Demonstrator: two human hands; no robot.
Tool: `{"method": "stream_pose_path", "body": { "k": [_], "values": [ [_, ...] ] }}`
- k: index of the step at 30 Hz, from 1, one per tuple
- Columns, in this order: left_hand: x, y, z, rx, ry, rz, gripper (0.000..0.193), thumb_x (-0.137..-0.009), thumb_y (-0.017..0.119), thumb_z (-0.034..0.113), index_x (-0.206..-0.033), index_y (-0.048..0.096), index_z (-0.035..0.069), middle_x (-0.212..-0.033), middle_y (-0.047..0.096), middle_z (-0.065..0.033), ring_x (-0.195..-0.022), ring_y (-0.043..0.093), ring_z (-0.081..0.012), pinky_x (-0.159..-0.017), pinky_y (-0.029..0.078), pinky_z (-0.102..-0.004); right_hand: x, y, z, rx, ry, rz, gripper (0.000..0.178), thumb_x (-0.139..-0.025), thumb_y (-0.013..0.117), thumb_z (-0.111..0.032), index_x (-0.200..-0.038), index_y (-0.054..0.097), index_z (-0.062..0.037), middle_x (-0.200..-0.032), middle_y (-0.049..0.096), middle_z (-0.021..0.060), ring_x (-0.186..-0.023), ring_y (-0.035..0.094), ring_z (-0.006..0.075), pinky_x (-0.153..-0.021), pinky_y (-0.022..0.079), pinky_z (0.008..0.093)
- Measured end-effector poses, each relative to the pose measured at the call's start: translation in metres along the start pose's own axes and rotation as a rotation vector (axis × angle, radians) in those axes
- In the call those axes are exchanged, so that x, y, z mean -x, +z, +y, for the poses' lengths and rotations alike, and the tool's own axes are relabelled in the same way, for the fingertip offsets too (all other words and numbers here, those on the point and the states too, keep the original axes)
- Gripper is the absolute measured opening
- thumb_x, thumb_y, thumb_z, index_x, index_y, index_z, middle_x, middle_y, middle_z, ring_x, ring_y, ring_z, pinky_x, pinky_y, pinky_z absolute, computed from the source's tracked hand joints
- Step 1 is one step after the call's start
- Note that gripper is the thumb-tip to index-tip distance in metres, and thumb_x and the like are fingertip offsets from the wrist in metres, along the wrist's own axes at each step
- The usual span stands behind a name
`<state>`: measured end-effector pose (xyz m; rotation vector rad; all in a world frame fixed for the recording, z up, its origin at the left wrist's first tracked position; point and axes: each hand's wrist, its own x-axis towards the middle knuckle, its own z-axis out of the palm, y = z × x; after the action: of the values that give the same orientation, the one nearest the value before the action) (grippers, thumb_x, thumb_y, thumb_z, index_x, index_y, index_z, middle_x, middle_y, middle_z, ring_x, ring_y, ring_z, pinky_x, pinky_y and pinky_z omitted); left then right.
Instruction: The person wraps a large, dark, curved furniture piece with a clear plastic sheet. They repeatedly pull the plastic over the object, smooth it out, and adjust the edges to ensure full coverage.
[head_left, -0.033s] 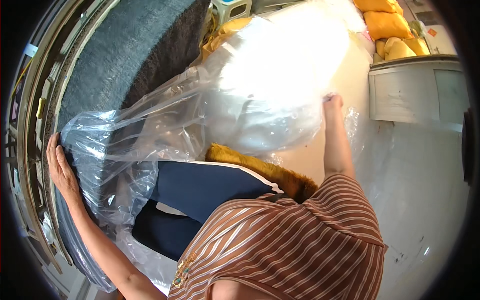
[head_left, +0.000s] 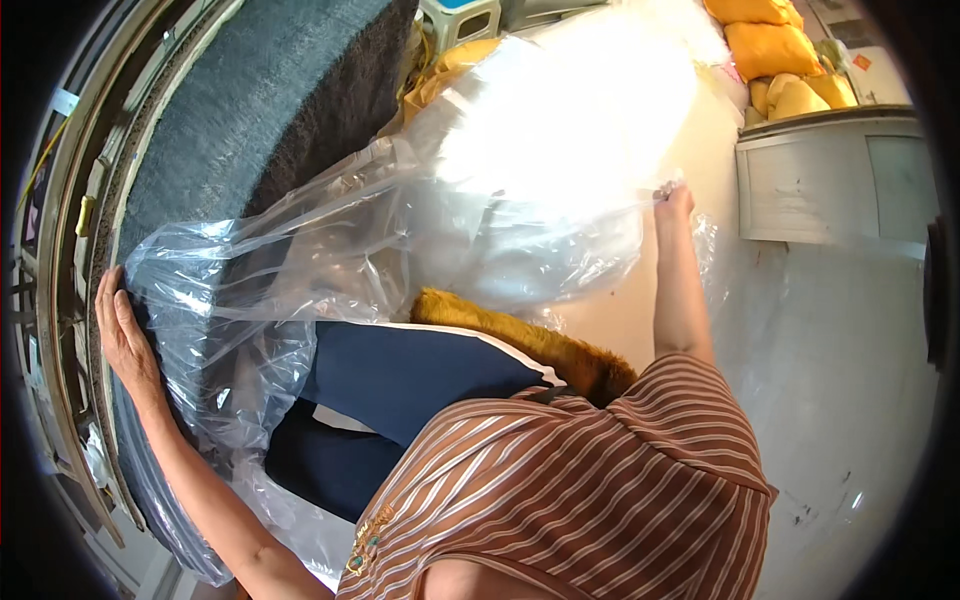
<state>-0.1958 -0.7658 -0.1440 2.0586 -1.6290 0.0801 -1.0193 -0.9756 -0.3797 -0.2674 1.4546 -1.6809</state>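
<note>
A wide sheet of clear plastic film (head_left: pixel 340 240) stretches across from the far left to the right, creased and shiny. My right hand (head_left: pixel 676 198) is closed on the film's right edge, with the arm reaching forward. At the left, my left hand (head_left: pixel 128 335) lies with fingers extended by the film's left end, against the edge of a dark blue-grey fuzzy surface (head_left: pixel 230 110). Film covers part of that surface and hangs over my dark trousers. In the middle, strong glare hides what lies under or within the plastic.
A golden-brown furry seat pad (head_left: pixel 520 335) is beside me. Yellow bundles (head_left: pixel 775 52) are stacked at the far right, above a pale cabinet (head_left: pixel 810 185). A light stool (head_left: pixel 460 22) stands at the back. Wooden rails (head_left: pixel 62 200) run along the left edge.
My right hand has moved slightly to the right, drawing the film edge taut toward it. The left hand has hardly moved.
</note>
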Motion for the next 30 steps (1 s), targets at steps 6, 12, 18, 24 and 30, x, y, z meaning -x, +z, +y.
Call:
{"method": "stream_pose_path", "body": {
  "k": [6, 12, 18, 24, 30],
  "values": [
    [0.007, -0.011, 0.042, 0.099, 0.115, 0.236, 0.022, -0.096, 0.051, 0.009, -0.113, 0.063, 0.002, -0.117, 0.060, -0.0101, -0.111, 0.056, -0.0215, -0.095, 0.043, -0.0315, 0.248, 0.168, -0.079, 0.278, -0.103, -0.794, 0.012, -0.097, 0.049, -0.021, -0.104, 0.053, -0.0114, -0.072, 0.046, -0.0052, -0.059, 0.041, 0.0036, -0.051, 0.034, 0.0188],
    [0.067, -0.008, 0.241, 0.926, -0.105, -0.369, 0.055, -0.081, 0.069, 0.012, -0.132, 0.048, 0.010, -0.103, 0.064, -0.0091, -0.083, 0.061, -0.0166, -0.072, 0.050, -0.0298, 0.415, 0.234, -0.096, 0.648, -0.404, -1.578, 0.005, -0.089, 0.056, -0.007, -0.093, 0.058, -0.0044, -0.075, 0.061, 0.0029, -0.064, 0.057, 0.0110, -0.056, 0.045, 0.0251],
    [0.113, -0.006, 0.227, 1.117, 0.173, -0.516, 0.023, -0.081, 0.073, 0.020, -0.088, 0.065, -0.001, -0.078, 0.055, -0.0055, -0.069, 0.052, -0.0164, -0.061, 0.042, -0.0310, 0.429, 0.256, -0.118, 0.609, -1.228, -1.500, 0.046, -0.065, 0.080, -0.025, -0.102, 0.062, -0.0052, -0.116, 0.055, 0.0126, -0.097, 0.054, 0.0222, -0.085, 0.044, 0.0332],
    [0.126, -0.139, 0.155, 0.828, 0.292, 0.119, 0.017, -0.074, 0.074, 0.005, -0.087, 0.064, 0.002, -0.078, 0.053, -0.0033, -0.070, 0.052, -0.0133, -0.060, 0.041, -0.0277, 0.403, 0.289, -0.097, 1.525, -0.947, -1.844, 0.024, -0.075, 0.060, -0.008, -0.098, 0.060, -0.0017, -0.089, 0.066, 0.0097, -0.075, 0.063, 0.0245, -0.066, 0.049, 0.0330],
    [0.169, -0.200, 0.040, 0.939, 0.231, 0.927, 0.010, -0.083, 0.062, -0.003, -0.084, 0.057, 0.006, -0.093, 0.057, -0.0044, -0.087, 0.060, -0.0145, -0.075, 0.052, -0.0265, 0.598, 0.239, -0.082, 0.884, 0.637, -2.717, 0.030, -0.088, 0.065, -0.021, -0.106, 0.059, 0.0011, -0.101, 0.061, 0.0098, -0.091, 0.059, 0.0193, -0.077, 0.048, 0.0309]
  ]
}}
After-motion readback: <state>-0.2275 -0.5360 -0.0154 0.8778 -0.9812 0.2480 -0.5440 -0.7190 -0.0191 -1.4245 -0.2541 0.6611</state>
